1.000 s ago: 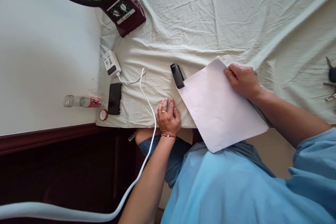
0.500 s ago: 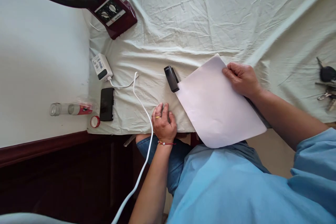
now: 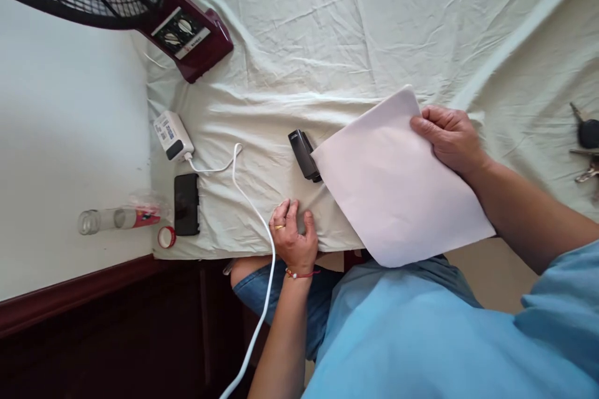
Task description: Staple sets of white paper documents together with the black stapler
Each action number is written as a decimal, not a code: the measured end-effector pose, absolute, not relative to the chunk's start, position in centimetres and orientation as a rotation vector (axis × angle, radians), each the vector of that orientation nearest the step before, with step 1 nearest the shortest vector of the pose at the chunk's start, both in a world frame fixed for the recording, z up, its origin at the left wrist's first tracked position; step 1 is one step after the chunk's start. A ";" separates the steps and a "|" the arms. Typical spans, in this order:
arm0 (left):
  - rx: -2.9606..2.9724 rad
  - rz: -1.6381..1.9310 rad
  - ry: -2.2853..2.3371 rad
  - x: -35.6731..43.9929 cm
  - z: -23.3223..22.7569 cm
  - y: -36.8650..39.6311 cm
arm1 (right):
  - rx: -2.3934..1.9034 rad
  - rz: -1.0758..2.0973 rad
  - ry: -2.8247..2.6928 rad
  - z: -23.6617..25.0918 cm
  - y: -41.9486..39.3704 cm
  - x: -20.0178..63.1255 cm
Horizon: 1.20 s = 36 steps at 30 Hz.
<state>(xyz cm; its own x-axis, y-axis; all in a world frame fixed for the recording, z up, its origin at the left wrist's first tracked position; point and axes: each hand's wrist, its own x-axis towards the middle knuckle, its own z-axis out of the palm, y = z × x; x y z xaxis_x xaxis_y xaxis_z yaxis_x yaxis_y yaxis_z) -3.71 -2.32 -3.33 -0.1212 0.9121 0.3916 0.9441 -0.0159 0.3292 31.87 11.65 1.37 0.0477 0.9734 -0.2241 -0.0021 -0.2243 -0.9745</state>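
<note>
My right hand (image 3: 452, 137) pinches a sheet of white paper (image 3: 397, 181) at its right edge, thumb on top. The paper lies slantwise, partly over the table's front edge, and its lower end reaches my shirt. Whether it is one sheet or several, I cannot tell. Close to the paper's left corner is a black stapler (image 3: 305, 154) on the cloth. My left hand (image 3: 294, 234) rests on the cloth below the stapler, fingers apart, holding nothing; it wears a ring and a red bracelet.
A white cable (image 3: 250, 193) runs past my left hand to a white device (image 3: 173, 135). A black phone (image 3: 186, 204), a red cap (image 3: 166, 237) and a glass bottle (image 3: 119, 218) are at the left. A dark red fan (image 3: 201, 43) stands behind; keys (image 3: 587, 134) lie far right.
My right hand has moved the paper to the right, and its left corner has shifted up along the stapler. My left hand stays on the cloth. The camera view has shifted slightly.
</note>
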 end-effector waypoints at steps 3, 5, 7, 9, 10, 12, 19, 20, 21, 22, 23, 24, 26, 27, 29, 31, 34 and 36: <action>-2.108 -0.972 -2.282 -3.1 -1.9 -2.7 | -1.407 1.359 -1.017 1.6 11.7 32.1; -2.154 -1.211 -2.430 -2.0 -0.8 -3.3 | -1.413 1.362 -1.005 1.7 11.8 32.3; -2.193 -1.473 -2.644 -0.2 0.1 -4.1 | -1.418 1.348 -1.001 1.7 11.9 32.4; -2.157 -1.826 -2.845 1.8 0.8 -4.7 | -1.430 1.310 -1.012 1.5 12.0 32.3; -2.085 -2.022 -2.915 2.8 1.1 -4.9 | -1.439 1.279 -1.021 1.4 12.0 32.3; -1.926 -2.376 -3.056 4.6 1.5 -4.9 | -1.461 1.202 -1.032 1.0 12.1 32.0; -1.308 -2.472 -3.570 6.5 1.8 -4.0 | -1.477 1.069 -1.077 0.4 12.0 31.3; -1.286 -2.377 -3.599 6.1 1.7 -4.0 | -1.465 1.076 -1.091 0.4 12.0 31.2; -1.313 -2.273 -3.604 5.5 1.7 -4.0 | -1.457 1.094 -1.106 0.4 11.9 31.2; -1.409 -2.148 -3.579 4.7 1.8 -4.0 | -1.452 1.120 -1.116 0.5 11.9 31.2; -1.537 -2.015 -3.533 3.8 1.9 -4.0 | -1.448 1.151 -1.120 0.5 11.9 31.3; -1.673 -1.869 -3.495 2.8 2.1 -4.0 | -1.444 1.183 -1.119 0.6 11.8 31.3; -1.914 -1.599 -3.494 0.6 2.6 -4.0 | -1.431 1.235 -1.119 0.8 11.8 31.5; -2.005 -1.488 -3.515 -0.3 2.8 -4.0 | -1.421 1.253 -1.123 0.9 11.9 31.6; -2.103 -1.374 -3.519 -1.8 3.0 -3.9 | -1.402 1.288 -1.144 1.0 12.0 31.7; -2.147 -1.357 -3.491 -2.6 3.0 -3.7 | -1.395 1.309 -1.187 1.2 12.1 31.7; -2.240 -1.288 -3.397 -2.6 2.6 -3.4 | -1.430 1.249 -1.243 1.3 12.1 31.6; -2.334 -1.177 -3.311 -2.2 2.3 -3.3 | -1.469 1.184 -1.249 1.2 12.1 31.6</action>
<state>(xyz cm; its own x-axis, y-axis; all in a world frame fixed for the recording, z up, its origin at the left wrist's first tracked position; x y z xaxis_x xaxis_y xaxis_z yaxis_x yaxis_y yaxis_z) -2.24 -3.28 2.28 -0.0228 0.8857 -0.4637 0.3945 0.4341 0.8099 31.59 12.05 1.21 0.0528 0.9899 -0.1312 0.1840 -0.1388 -0.9731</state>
